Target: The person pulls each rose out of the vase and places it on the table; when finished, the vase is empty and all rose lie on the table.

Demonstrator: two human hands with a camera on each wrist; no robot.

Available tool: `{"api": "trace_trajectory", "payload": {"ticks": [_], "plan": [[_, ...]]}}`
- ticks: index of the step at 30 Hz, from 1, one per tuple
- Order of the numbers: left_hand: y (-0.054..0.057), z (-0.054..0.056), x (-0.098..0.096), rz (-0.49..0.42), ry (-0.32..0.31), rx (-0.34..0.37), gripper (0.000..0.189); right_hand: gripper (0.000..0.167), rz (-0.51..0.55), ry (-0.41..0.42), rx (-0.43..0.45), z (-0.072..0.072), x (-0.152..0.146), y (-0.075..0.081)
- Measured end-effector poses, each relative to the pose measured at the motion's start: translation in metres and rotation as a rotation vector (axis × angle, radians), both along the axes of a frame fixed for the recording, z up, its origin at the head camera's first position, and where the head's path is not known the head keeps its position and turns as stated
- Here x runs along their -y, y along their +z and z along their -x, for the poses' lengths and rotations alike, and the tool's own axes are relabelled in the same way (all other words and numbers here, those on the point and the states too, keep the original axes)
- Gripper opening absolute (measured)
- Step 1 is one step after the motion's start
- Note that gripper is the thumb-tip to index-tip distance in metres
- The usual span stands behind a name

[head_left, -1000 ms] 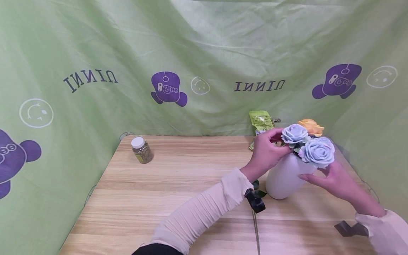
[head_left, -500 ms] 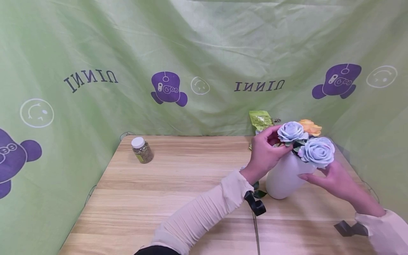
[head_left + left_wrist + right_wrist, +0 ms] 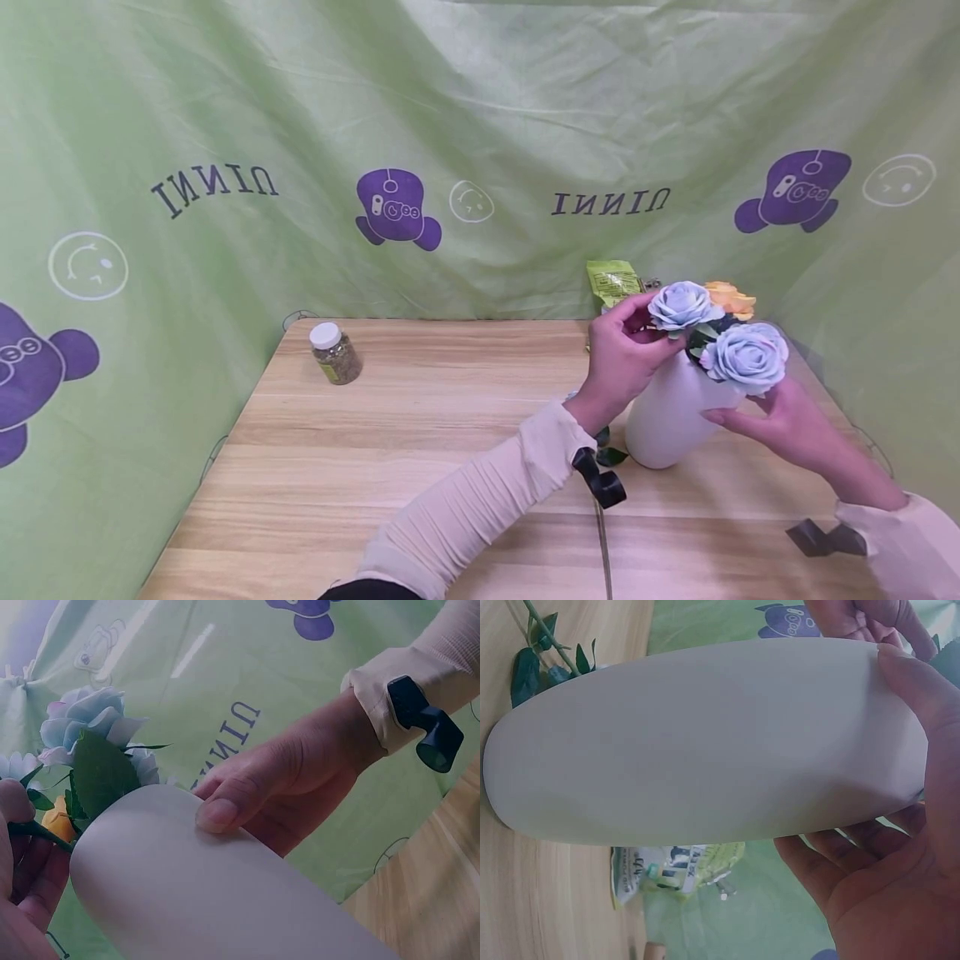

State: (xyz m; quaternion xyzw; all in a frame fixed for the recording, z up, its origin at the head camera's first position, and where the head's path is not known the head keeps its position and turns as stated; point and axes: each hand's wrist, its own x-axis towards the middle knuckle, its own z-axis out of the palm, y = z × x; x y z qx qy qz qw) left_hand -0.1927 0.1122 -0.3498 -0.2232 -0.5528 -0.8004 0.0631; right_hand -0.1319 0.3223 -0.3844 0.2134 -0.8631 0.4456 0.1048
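A tall white vase (image 3: 667, 417) stands upright at the right of the table, artificial roses at its mouth. Around its upper part my right hand (image 3: 806, 429) grips, thumb on the near side and fingers on the far side (image 3: 847, 851). My left hand (image 3: 619, 357) pinches a light-blue rose (image 3: 684, 305) just below its bloom; the green stem (image 3: 37, 831) shows between thumb and fingers in the left wrist view. Another blue rose (image 3: 750, 358) leans over the rim toward my right hand. Behind them is an orange rose (image 3: 731, 298). The stems inside the vase are hidden.
A white-capped jar (image 3: 336, 354) stands at the table's back left. Behind the vase is a green printed bag (image 3: 613, 282). Another stem (image 3: 603, 542) with dark leaves (image 3: 611, 456) lies left of the vase, partly under my left forearm. Green cloth hangs around the table.
My left hand has drawn its blue rose a little to the left and up, widening the gap to the other blue rose. The right hand and vase have stayed put.
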Motion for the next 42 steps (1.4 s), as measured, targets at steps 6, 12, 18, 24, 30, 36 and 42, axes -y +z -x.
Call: {"api": "trace_trajectory", "payload": {"ticks": [6,12,18,24,30,36,42], "plan": [[0.0021,-0.0005,0.0013,0.017,0.015,-0.020,0.051,0.090,-0.007,-0.002,0.000,0.0006,-0.0009,-0.0007],[0.0020,-0.0009,0.0016,0.012,0.044,-0.026,0.049,0.090,-0.006,-0.003,0.000,0.0005,-0.0015,-0.0018],[0.0012,-0.0007,0.0016,0.015,0.072,-0.063,0.047,0.088,-0.002,-0.001,0.002,0.0013,-0.0013,-0.0019],[0.0019,0.0001,0.0028,0.019,0.068,-0.076,0.047,0.087,0.006,0.001,-0.012,0.0014,-0.0003,-0.0023],[0.0020,0.0011,0.0031,0.022,0.065,-0.068,0.047,0.086,0.002,0.002,-0.010,0.0016,-0.0004,-0.0024],[0.0052,-0.0003,0.0035,0.035,0.052,-0.070,0.048,0.087,0.005,0.002,-0.006,0.0018,-0.0006,-0.0027],[0.0092,-0.0034,0.0024,0.091,0.078,-0.097,0.046,0.088,0.017,0.007,-0.014,0.0013,-0.0008,-0.0026]]}}
